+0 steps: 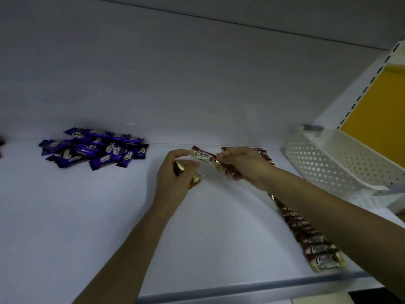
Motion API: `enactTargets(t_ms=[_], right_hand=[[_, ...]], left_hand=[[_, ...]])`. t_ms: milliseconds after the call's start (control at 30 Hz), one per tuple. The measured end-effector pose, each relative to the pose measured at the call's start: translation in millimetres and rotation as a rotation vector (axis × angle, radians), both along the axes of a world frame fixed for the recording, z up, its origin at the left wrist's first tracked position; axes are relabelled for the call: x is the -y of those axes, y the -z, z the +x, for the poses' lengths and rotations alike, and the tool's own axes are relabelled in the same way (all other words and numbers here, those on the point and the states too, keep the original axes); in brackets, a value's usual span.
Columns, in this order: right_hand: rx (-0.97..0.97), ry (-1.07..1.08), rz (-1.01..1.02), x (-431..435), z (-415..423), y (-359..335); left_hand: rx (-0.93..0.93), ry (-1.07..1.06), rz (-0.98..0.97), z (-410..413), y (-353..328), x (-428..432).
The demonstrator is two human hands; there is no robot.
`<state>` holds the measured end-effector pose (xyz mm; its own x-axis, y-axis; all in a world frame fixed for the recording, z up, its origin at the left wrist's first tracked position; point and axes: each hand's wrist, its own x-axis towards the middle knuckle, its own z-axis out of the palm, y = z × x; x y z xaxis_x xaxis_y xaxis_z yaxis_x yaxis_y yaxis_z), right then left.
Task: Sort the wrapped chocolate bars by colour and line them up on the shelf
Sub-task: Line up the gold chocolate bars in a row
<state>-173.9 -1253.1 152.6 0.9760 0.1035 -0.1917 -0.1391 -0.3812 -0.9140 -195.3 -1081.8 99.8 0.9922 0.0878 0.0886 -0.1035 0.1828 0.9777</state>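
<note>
On the white shelf (87, 216), my left hand (175, 178) grips a gold-ended brown bar (179, 168) in its curled fingers. Between both hands lies a white-and-red Choco bar (202, 156); my left thumb touches one end and my right hand (243, 165) pinches the other. A row of red-and-gold bars (315, 242) runs from the back wall to the front edge on the right, partly hidden under my right forearm. A loose heap of purple bars (94, 148) lies at the back left.
A white perforated basket (324, 163) stands tilted at the right end of the shelf. Beside it rises a slotted upright with a yellow panel (377, 115). A grey lip (252, 288) runs along the shelf's front edge. Something red (1, 143) shows at the far left.
</note>
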Motion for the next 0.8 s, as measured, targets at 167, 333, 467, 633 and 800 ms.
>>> enactTargets(t_ms=[167,333,467,633,800], right_hand=[[0.051,-0.047,-0.351,24.1,-1.3,6.8],[0.220,-0.033,-0.719,36.0,5.7,19.9],[0.329,-0.138,-0.735,34.0,5.9,24.6],[0.310,-0.185,-0.786,40.8,29.7,24.1],[0.377,0.033,-0.816,59.9,58.0,28.9]], left_hand=[[-0.008,-0.005,0.016,2.1,2.8,0.8],[-0.018,0.005,0.006,0.8,1.3,3.0],[-0.008,0.007,0.021,1.7,4.1,2.8],[0.012,0.021,0.063,3.5,10.2,3.8],[0.032,0.009,0.083,6.3,12.6,3.2]])
